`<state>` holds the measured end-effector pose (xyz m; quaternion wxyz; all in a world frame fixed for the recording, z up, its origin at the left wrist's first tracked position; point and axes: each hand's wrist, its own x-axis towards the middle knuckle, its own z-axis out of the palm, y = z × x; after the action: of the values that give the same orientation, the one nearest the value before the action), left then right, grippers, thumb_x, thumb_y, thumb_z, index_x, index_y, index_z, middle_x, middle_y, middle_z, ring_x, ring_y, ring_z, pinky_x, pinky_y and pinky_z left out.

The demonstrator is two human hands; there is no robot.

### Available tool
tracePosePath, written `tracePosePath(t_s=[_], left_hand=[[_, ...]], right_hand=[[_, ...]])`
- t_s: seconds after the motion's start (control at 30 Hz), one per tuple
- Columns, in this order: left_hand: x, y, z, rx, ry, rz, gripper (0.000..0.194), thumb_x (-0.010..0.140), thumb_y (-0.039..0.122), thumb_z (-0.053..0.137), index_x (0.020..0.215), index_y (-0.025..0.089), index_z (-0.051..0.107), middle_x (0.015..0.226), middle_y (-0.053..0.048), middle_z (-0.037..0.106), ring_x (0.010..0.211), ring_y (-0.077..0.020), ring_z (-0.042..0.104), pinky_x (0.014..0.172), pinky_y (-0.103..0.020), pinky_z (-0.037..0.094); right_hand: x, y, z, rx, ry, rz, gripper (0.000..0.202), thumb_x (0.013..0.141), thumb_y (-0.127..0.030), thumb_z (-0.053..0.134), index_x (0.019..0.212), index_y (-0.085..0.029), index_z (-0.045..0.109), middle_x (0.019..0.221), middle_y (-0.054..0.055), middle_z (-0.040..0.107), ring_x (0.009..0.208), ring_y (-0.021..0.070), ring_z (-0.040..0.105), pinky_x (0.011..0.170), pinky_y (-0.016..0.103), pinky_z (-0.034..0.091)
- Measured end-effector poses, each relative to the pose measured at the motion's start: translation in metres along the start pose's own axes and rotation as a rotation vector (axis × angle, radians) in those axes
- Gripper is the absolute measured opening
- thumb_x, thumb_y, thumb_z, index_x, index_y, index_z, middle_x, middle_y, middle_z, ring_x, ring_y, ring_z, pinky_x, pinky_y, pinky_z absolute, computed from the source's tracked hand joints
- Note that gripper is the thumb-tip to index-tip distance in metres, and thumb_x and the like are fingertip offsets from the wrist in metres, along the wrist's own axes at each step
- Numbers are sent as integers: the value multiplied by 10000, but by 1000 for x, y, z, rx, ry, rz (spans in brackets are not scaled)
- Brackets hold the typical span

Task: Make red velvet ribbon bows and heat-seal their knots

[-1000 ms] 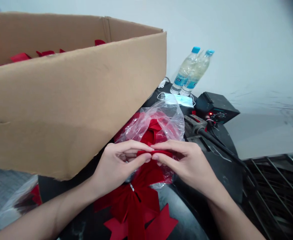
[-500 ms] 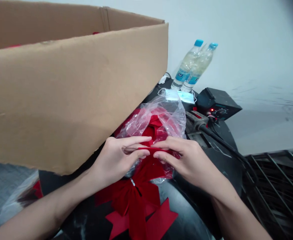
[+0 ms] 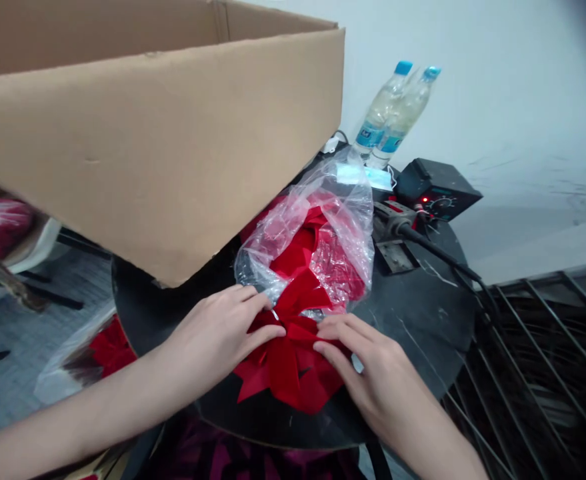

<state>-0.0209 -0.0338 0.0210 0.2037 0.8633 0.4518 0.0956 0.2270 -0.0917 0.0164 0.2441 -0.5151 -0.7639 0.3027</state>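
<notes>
A: State the reference and the largest items.
B: Clock positions are read from the red bow [image 3: 283, 367], with 12 at the top of the view; the cardboard box [image 3: 173, 147] spans 10 to 11 o'clock, open at the top; the round black table [image 3: 423, 307] lies beneath the bow; the metal rack [image 3: 527, 333] stands at 3 o'clock, beyond the table edge.

A: Continue with the mid-sized items.
B: The clear plastic bag [image 3: 363, 210] lies at 12 o'clock, red fabric pieces visible in it; the bow is on the table at the near edge of this bag, its tails pointing toward 6 o'clock; a second bag [image 3: 57, 367], also with red fabric, is at 9 o'clock, lower than the tabletop; the black control unit [image 3: 440, 190], red lamp lit, is between 1 and 2 o'clock; two blue-capped bottles [image 3: 393, 120] stand side by side at 1 o'clock.

A: Specify both hands.
B: The left hand [image 3: 233, 327], at 9 to 10 o'clock, pinches the bow between thumb and forefinger beside its centre; the right hand [image 3: 370, 360], at 3 o'clock, pinches a right-side loop between thumb and fingertips.

A: List the smallest items.
B: The light-blue face mask [image 3: 365, 177] lies at 1 o'clock, near the bottle bases; the silvery tie [image 3: 275, 314] sits at the bow's centre, just beside the left fingertips.
</notes>
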Motion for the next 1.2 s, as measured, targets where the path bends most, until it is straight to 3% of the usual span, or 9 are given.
tracePosePath(t_s=[0.1,0.23,0.37,0.5,0.63,0.73,0.97,1.07,1.2], left_hand=[[-5,2,14,144,20,7,347,985,461,638,1073,133,710,1017,-131,728,993,-319,675,890,-444,516],[0,7,12,-100,-57,-132,287,911,425,730,1036,167,710,956,-76,730,898,-266,682,807,-372,495],[3,8,-8,-452,-76,-180,264,841,421,775,877,189,656,845,-15,698,811,-212,661,742,-320,477],[1,14,-40,-858,-207,-135,254,817,335,800,937,192,628,958,-23,757,903,-203,711,801,-281,529],[-1,26,-70,-810,-304,-143,226,854,348,761,973,215,623,853,4,777,703,-159,690,567,-207,446],[2,33,-78,-799,-379,-157,267,831,281,751,1074,229,655,933,-20,808,753,-189,734,604,-223,507],[19,32,-66,-1007,-607,-79,274,847,142,684,1105,222,727,1074,-75,817,1025,-246,757,873,-331,601],[24,27,-57,-1109,-587,-87,186,851,186,762,1037,191,776,1024,-76,808,911,-197,757,825,-269,604],[31,25,-39,-1480,-507,-297,243,917,346,736,948,110,788,904,-124,791,802,-203,768,773,-279,632]], right_hand=[[-9,8,24,-30,104,38,115,1057,-232,546,1049,-256,658,1281,62,675,1283,244,583,1082,422,458],[-5,9,26,10,95,54,98,1042,-245,578,999,-251,666,1220,60,677,1181,238,613,1026,436,471],[-5,-1,5,83,19,34,115,1037,-269,592,949,-254,663,1255,50,653,1178,223,618,1038,422,447],[-6,-17,-18,147,-28,-93,91,1022,-292,633,945,-262,671,1307,30,660,1305,209,560,1109,357,394],[-5,-34,-46,205,-61,-175,100,1030,-277,625,936,-252,649,1033,-4,678,977,140,636,914,262,469],[-4,-41,-69,163,-128,-206,84,1039,-265,609,962,-245,638,1040,-5,660,931,126,622,858,240,473],[10,-36,-97,88,-272,-243,132,1039,-289,607,921,-232,597,973,-15,657,839,124,588,776,251,465],[16,-26,-99,99,-273,-259,142,1039,-284,605,911,-224,595,976,1,652,852,136,592,779,265,475],[22,-10,-100,83,-241,-331,109,1035,-246,604,929,-220,600,1016,16,658,926,150,605,840,277,485]])
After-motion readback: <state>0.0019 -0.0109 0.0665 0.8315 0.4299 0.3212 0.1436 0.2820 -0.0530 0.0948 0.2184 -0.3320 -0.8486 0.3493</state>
